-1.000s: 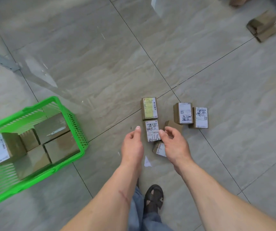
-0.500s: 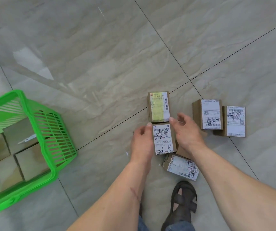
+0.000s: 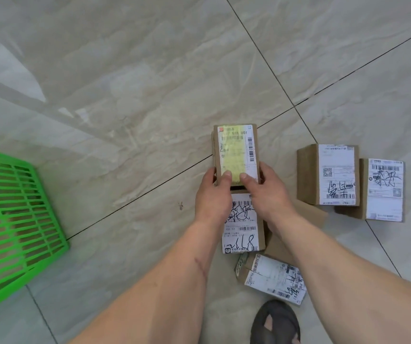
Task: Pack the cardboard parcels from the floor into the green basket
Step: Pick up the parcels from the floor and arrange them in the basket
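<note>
The place looks like a parcel sorting or pickup room: small cardboard parcels with printed, hand-marked shipping labels lie on a glossy tiled floor beside a green basket.

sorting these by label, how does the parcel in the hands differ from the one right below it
The yellow-label parcel is gripped at its near end by the left hand and right hand; the handwritten-label parcel lies unheld beneath the wrists. The first label is yellow-tinted with a side barcode; the second is white with black scrawl. Both are small brown cardboard boxes, label up.
</note>
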